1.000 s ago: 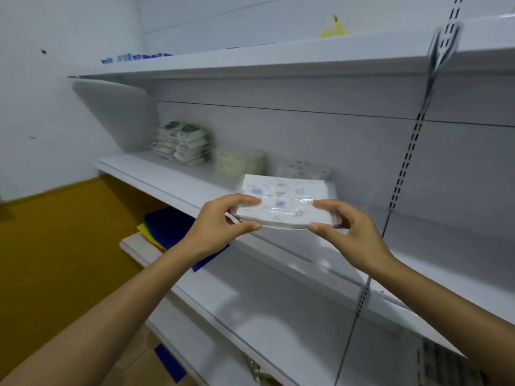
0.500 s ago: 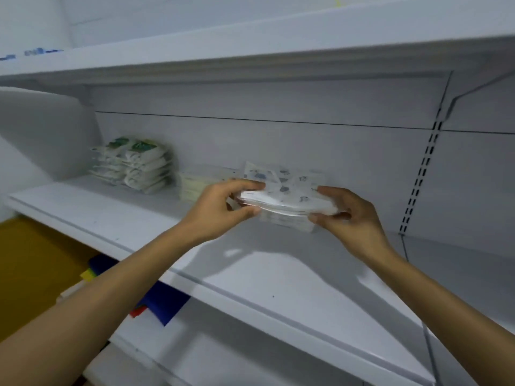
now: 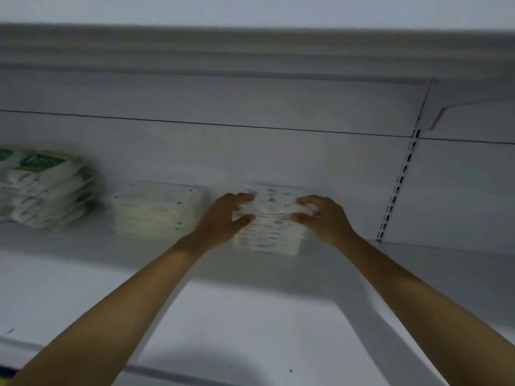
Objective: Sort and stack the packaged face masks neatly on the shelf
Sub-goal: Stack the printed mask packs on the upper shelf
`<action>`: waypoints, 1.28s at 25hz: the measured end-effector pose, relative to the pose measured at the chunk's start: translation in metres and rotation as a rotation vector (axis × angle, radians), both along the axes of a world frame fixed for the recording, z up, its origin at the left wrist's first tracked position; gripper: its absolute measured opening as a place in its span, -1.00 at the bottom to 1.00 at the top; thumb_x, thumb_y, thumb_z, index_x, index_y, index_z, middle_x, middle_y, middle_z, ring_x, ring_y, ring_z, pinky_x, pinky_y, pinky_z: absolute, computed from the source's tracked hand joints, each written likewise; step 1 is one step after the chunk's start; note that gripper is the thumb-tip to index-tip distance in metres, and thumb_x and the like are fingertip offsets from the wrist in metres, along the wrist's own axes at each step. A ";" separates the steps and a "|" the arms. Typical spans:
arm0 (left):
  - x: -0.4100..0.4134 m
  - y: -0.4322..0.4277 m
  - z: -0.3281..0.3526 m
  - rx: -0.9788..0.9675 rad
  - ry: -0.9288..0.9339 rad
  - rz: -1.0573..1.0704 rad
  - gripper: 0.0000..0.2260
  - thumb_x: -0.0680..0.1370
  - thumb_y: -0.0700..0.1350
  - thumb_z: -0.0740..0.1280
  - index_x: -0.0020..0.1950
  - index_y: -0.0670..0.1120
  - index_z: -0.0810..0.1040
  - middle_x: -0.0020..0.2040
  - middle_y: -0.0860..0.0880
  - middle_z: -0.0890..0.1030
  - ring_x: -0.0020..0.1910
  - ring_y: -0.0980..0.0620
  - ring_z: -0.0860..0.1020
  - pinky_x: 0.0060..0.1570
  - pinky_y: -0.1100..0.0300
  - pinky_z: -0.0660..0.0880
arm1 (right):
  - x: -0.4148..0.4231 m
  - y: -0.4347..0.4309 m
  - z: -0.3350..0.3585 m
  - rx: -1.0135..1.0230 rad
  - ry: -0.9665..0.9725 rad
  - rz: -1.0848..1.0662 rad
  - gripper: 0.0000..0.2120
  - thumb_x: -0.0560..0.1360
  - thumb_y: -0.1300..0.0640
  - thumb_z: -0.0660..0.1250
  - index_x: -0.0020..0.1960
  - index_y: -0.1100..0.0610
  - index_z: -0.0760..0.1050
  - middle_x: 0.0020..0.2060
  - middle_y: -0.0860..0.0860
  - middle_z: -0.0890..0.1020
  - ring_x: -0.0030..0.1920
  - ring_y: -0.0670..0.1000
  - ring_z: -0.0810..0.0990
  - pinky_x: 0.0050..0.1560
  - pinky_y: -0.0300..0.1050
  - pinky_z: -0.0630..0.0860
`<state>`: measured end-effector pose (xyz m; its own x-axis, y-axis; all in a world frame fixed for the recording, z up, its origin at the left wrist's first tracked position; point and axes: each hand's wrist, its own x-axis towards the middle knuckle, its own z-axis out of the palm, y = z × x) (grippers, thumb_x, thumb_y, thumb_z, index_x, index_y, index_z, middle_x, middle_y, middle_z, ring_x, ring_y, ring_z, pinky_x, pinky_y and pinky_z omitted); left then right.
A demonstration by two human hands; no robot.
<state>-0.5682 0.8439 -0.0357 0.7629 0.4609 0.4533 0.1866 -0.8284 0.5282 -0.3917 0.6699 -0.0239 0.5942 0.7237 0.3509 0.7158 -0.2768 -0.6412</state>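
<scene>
The left hand point(image 3: 223, 220) and right hand point(image 3: 327, 218) each pinch one end of the mask pack point(image 3: 271, 203) in their grip, at the top of the patterned stack point(image 3: 269, 239) (blur hides whether it touches), far back on the shelf point(image 3: 250, 316). A cream stack point(image 3: 157, 210) sits just left; a gap separates the patterned stack from the slotted rail point(image 3: 398, 185) on the right. The white upper shelf point(image 3: 250, 51) hangs overhead.

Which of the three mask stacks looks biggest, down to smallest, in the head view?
1. Green-labelled stack: largest, though cut by the frame edge.
2 and 3. Cream stack and patterned stack look alike; unranked.
</scene>
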 end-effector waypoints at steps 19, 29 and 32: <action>-0.027 -0.002 -0.061 0.249 -0.271 -0.169 -0.35 0.58 0.08 0.17 0.57 -0.09 -0.03 0.54 0.01 0.09 0.50 0.07 0.07 0.44 0.34 -0.05 | -0.055 -0.016 -0.076 0.244 0.276 -0.464 -0.09 0.31 -0.16 0.48 0.51 0.06 0.15 0.47 0.04 0.29 0.45 0.02 0.28 0.41 -0.07 0.26; -0.019 -0.001 -0.071 0.314 -0.141 -0.286 -0.36 0.56 0.12 0.11 0.57 -0.08 0.00 0.55 -0.02 0.12 0.50 0.08 0.06 0.44 0.22 -0.01 | -0.065 -0.018 -0.078 0.277 0.260 -0.539 -0.36 0.39 -0.11 0.46 0.37 0.08 0.35 0.28 0.02 0.51 0.26 -0.03 0.46 0.19 -0.21 0.36; -0.022 0.000 -0.069 0.375 -0.129 -0.280 -0.37 0.56 0.12 0.11 0.57 -0.09 0.04 0.55 -0.03 0.13 0.51 0.08 0.07 0.45 0.15 0.06 | -0.092 -0.042 -0.071 0.190 0.256 -0.422 -0.41 0.42 -0.09 0.44 0.38 0.02 0.35 0.32 -0.09 0.47 0.32 -0.08 0.41 0.22 -0.25 0.32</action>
<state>-0.5898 0.8436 -0.1046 0.7608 0.0329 0.6481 -0.1178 -0.9751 0.1878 -0.4833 0.6275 -0.0948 0.9038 0.3410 0.2587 0.3817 -0.3686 -0.8476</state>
